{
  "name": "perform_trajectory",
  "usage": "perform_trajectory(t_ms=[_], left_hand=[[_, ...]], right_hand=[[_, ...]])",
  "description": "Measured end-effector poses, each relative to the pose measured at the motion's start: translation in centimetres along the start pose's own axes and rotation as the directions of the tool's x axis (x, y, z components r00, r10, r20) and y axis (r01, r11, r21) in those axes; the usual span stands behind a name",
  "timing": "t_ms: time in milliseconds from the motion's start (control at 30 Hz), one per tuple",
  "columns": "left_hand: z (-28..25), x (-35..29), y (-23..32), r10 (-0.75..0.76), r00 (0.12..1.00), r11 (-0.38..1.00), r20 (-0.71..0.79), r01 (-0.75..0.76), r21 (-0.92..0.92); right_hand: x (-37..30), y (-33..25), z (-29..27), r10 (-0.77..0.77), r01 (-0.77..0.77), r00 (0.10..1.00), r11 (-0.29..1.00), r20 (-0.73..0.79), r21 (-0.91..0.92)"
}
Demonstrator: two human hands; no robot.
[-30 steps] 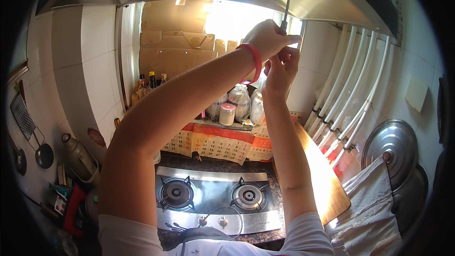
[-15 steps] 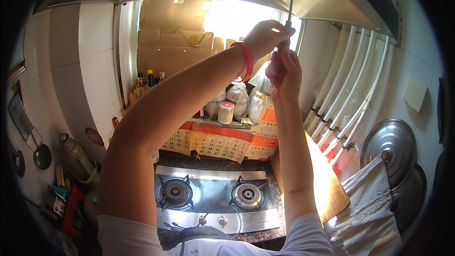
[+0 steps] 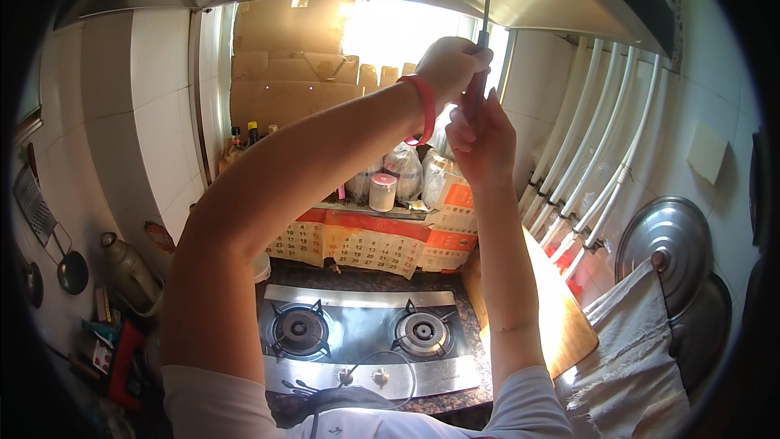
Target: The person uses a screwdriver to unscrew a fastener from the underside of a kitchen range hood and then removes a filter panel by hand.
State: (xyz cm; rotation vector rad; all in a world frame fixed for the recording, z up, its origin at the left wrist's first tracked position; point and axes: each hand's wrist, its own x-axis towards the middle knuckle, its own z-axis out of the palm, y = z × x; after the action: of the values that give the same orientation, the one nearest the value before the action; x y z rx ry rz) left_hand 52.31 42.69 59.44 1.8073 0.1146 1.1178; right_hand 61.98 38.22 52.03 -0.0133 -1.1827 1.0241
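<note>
Both my arms are raised toward the range hood [image 3: 520,0] above the stove. A screwdriver [image 3: 487,0] stands nearly upright, its long thin metal shaft running up under the hood; its tip is out of view. My left hand [image 3: 453,67], below a red wristband [image 3: 426,110], is closed round the upper part of the dark handle, near the shaft's base. Just under it, my right hand [image 3: 487,142] has its fingers curled loosely about the handle's lower end. Fingers hide part of the handle.
A two-burner gas stove [image 3: 366,337] lies below my arms. Behind it are a calendar sheet [image 3: 374,248], a jar with a pink lid [image 3: 383,193] and bagged containers. White pipes [image 3: 597,138], a cutting board [image 3: 561,317], a cloth [image 3: 630,341] and pot lids [image 3: 666,252] are at right.
The screwdriver and both hands have shifted slightly left in the picture. My right hand's fingers have loosened and changed position on the handle. The whole view has shifted a little.
</note>
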Motion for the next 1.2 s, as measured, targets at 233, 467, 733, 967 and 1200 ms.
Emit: perform_trajectory(t_ms=[233,467,733,967,1200], left_hand=[[-1.4,0.9,-1.1,0.176,0.984,0.959,0.023,-0.177,0.223],[0.4,0.8,0.1,0.026,0.994,0.956,-0.108,0.008,0.294],[1.3,0.5,0.9,0.162,0.987,0.974,0.023,-0.164,0.154],[-1.5,0.4,1.5,0.066,0.968,0.991,0.241,-0.092,0.102],[-2.5,0.6,2.0,0.029,0.991,0.817,0.131,-0.099,0.569]], right_hand=[[0.9,1.5,0.9,-0.344,0.218,0.907,0.876,-0.242,-0.43],[0.8,2.4,2.6,-0.546,0.289,0.811,0.685,-0.209,-0.669],[-0.6,0.0,1.6,-0.027,0.009,0.978,0.996,0.209,0.084],[-0.6,0.4,3.7,-0.136,0.126,0.987,0.985,-0.082,-0.117],[0.3,1.1,2.8,-0.448,0.253,0.887,0.67,-0.109,-0.698]])
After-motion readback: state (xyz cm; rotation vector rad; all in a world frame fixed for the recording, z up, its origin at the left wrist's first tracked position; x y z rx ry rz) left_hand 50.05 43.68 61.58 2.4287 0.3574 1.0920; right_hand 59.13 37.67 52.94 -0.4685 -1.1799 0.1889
